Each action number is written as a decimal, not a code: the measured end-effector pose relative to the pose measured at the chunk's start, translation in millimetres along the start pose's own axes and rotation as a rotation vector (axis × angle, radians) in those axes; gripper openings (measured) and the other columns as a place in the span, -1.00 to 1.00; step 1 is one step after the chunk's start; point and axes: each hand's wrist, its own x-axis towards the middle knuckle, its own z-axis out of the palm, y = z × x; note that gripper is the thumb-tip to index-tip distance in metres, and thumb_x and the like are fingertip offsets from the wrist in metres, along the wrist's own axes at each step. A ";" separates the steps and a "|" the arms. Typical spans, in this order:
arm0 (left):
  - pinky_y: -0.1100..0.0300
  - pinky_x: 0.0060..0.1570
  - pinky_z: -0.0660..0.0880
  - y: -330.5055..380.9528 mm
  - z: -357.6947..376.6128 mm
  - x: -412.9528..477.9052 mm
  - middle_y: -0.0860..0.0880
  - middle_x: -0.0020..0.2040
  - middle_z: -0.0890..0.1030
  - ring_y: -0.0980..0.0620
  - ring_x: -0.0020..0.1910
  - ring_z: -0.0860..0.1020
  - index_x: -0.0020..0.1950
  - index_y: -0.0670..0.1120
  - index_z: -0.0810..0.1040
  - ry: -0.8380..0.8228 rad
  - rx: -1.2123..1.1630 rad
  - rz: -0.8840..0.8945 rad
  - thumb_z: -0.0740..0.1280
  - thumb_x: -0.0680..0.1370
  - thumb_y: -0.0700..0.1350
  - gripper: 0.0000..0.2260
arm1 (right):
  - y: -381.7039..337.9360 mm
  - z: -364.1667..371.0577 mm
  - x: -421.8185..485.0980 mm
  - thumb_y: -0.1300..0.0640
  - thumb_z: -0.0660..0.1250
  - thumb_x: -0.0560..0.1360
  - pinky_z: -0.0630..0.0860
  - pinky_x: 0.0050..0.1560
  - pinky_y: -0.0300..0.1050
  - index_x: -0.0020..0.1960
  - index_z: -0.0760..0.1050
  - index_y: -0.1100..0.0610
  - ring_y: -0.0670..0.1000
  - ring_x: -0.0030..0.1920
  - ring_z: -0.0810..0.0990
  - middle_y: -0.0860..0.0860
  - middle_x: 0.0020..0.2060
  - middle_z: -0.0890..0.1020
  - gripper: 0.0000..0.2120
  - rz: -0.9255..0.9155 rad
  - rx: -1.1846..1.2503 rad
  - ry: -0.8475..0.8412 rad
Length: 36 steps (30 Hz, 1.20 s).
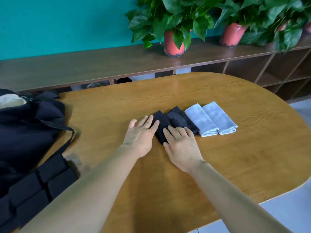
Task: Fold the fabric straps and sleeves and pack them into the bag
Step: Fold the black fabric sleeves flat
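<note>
Folded black sleeve (160, 122): mid-table (235, 157), leftmost of four folded pieces (218, 117), long axis far-left to near-right. Left hand (140, 132) and right hand (180, 142) press it flat, fingers straight, grasping nothing. Bag (28, 125): well left, nearer the left hand.

Table top (218, 157): honey-brown wood, darker wavy grain.
First folded piece (160, 122): plain black.
Second folded piece (180, 119): black, grey speckled patch.
Third folded piece (201, 120): pale grey-blue, cloudy white mottling.
Fourth folded piece (218, 117): same pale grey-blue mottling.
Bag (25, 132): black; cream lining (10, 101) at its mouth.
Padded panel (42, 180): black, unpatterned.
Wall (58, 22): flat teal.
Pots (171, 44): orange-red.
Leaves (168, 12): deep green.
Shelf unit (84, 68): dark brown.
</note>
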 end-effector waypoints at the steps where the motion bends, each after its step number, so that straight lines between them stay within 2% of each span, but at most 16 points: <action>1: -0.01 0.46 -0.14 -0.4 -2.0 -0.6 -0.01 0.59 -0.10 0.07 0.55 -0.10 0.58 0.07 -0.07 -0.010 0.007 0.004 0.05 0.63 -0.20 -0.45 | -0.6 0.2 0.2 0.02 0.27 0.50 0.42 0.24 0.17 0.28 0.49 0.17 0.14 0.16 0.54 0.10 0.19 0.58 -0.59 0.000 -0.004 0.008; 7: -0.01 0.47 -0.19 -2.5 -12.7 -21.8 -0.02 0.58 -0.16 0.06 0.55 -0.14 0.57 0.08 -0.10 -0.009 0.028 -0.009 0.10 0.60 -0.24 -0.38 | -9.4 -12.0 -0.2 0.03 0.38 0.44 0.41 0.24 0.20 0.23 0.53 0.17 0.16 0.11 0.57 0.13 0.15 0.61 -0.60 0.013 -0.073 -0.021; 13: 0.06 0.46 -0.26 -8.5 -32.7 -90.4 -0.04 0.58 -0.19 0.06 0.55 -0.13 0.57 0.04 -0.10 0.108 -0.001 -0.024 0.14 0.60 -0.24 -0.37 | -42.4 -24.7 -4.3 0.08 0.43 0.39 0.42 0.22 0.21 0.17 0.57 0.17 0.17 0.05 0.59 0.15 0.12 0.61 -0.63 -0.033 -0.085 0.046; 17: 0.09 0.47 -0.18 -31.6 -43.7 -145.6 -0.07 0.58 -0.13 0.03 0.55 -0.08 0.57 0.01 -0.04 0.175 -0.029 -0.097 0.12 0.63 -0.18 -0.44 | -87.6 -26.0 -8.0 0.12 0.47 0.34 0.44 0.20 0.21 0.16 0.59 0.16 0.18 0.02 0.60 0.16 0.10 0.62 -0.61 -0.103 -0.028 0.072; 19: 0.09 0.47 -0.09 -50.6 -45.5 -176.1 -0.09 0.58 -0.01 0.00 0.55 0.02 0.56 -0.02 0.05 0.239 -0.055 -0.155 0.11 0.64 -0.11 -0.50 | -118.1 -28.1 -9.5 0.07 0.37 0.43 0.43 0.22 0.18 0.20 0.57 0.14 0.18 0.05 0.60 0.15 0.14 0.62 -0.64 -0.136 0.020 0.065; 20: 0.07 0.47 -0.02 -62.0 -45.0 -192.2 -0.09 0.57 0.09 -0.02 0.53 0.10 0.54 -0.03 0.14 0.276 -0.070 -0.201 0.12 0.64 -0.07 -0.53 | -135.0 -31.8 -10.1 0.01 0.24 0.51 0.39 0.26 0.16 0.26 0.53 0.12 0.16 0.11 0.57 0.13 0.19 0.59 -0.62 -0.145 0.059 0.036; 22: -0.01 0.39 0.21 -83.8 -40.2 -221.0 -0.09 0.45 0.37 -0.09 0.43 0.33 0.42 -0.06 0.38 0.360 -0.109 -0.336 0.16 0.59 0.03 -0.59 | -166.2 -40.9 -9.5 -0.11 -0.04 0.59 0.22 0.38 0.09 0.43 0.35 0.07 0.11 0.29 0.44 0.06 0.33 0.48 -0.49 -0.168 0.143 -0.057; 24: -0.07 0.23 0.36 -107.6 -33.2 -248.4 -0.04 0.28 0.54 -0.11 0.29 0.46 0.27 -0.04 0.52 0.428 -0.165 -0.508 0.10 0.50 0.17 -0.52 | -195.2 -47.5 -7.1 -0.14 -0.06 0.62 0.09 0.42 0.03 0.53 0.11 0.05 0.07 0.41 0.25 0.01 0.43 0.34 -0.47 -0.178 0.252 -0.132; 25: -0.07 0.20 0.35 -116.8 -31.0 -259.7 -0.01 0.26 0.53 -0.10 0.28 0.44 0.26 -0.01 0.52 0.408 -0.197 -0.586 0.05 0.45 0.24 -0.46 | -209.3 -50.4 -5.5 -0.15 -0.04 0.62 0.06 0.42 0.02 0.55 0.03 0.05 0.06 0.44 0.19 0.00 0.45 0.30 -0.44 -0.177 0.298 -0.168; 27: -0.08 0.25 0.28 -129.3 -24.6 -275.8 0.03 0.35 0.41 -0.07 0.36 0.30 0.34 0.07 0.42 0.295 -0.264 -0.726 0.01 0.39 0.36 -0.36 | -234.1 -51.8 -1.4 -0.15 0.00 0.61 0.05 0.43 0.04 0.56 -0.07 0.04 0.06 0.47 0.13 0.02 0.48 0.24 -0.40 -0.179 0.368 -0.228; 30: -0.12 0.35 0.21 -137.6 -9.2 -287.8 -0.02 0.50 0.18 -0.12 0.46 0.08 0.50 0.11 0.18 0.192 -0.441 -0.814 0.20 0.43 0.38 -0.30 | -260.2 -44.4 4.4 -0.15 0.07 0.60 0.07 0.43 0.11 0.56 -0.17 -0.04 0.11 0.49 0.09 0.06 0.53 0.06 -0.35 -0.097 0.496 -0.360; 32: -0.12 0.34 0.25 -135.0 -3.0 -289.1 -0.06 0.50 0.16 -0.14 0.46 0.07 0.52 0.10 0.13 0.205 -0.545 -0.846 0.27 0.41 0.37 -0.23 | -268.2 -40.0 7.2 -0.14 0.10 0.58 0.11 0.42 0.12 0.55 -0.21 -0.08 0.16 0.49 0.10 0.05 0.55 -0.05 -0.32 -0.006 0.608 -0.442; 36: -0.04 0.25 0.36 -125.3 1.3 -285.1 -0.02 0.42 0.25 -0.10 0.40 0.16 0.51 0.12 0.16 0.251 -0.484 -0.826 0.24 0.30 0.48 -0.13 | -271.8 -30.3 8.4 -0.15 0.08 0.58 0.18 0.37 0.09 0.55 -0.12 -0.11 0.14 0.41 0.24 0.04 0.51 0.12 -0.37 -0.073 0.469 -0.444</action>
